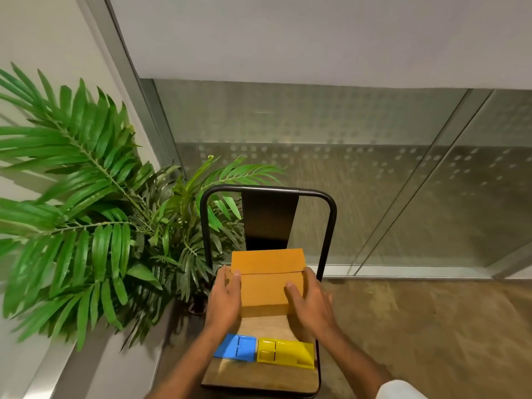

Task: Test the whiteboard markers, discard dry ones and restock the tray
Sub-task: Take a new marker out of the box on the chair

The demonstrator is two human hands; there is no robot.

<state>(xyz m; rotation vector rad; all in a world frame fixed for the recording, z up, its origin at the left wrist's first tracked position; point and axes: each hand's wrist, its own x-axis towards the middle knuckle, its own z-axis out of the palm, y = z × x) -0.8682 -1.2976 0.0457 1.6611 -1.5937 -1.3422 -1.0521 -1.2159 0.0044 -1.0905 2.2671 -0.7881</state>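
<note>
I hold the orange box (269,292) between both hands on the chair seat (259,375): my left hand (226,300) presses its left side and my right hand (309,303) its right, fingers (290,292) curled against it. Nearer me lie a blue tray (236,347) and a yellow tray (286,354), side by side.

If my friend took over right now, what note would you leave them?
Left hand and right hand press the two sides of the orange box on the chair seat. Its flap stands up at the back. The blue tray and yellow tray lie nearer you, holding nothing I can see. No markers are in view, so testing, discarding and restocking all seem left.
</note>
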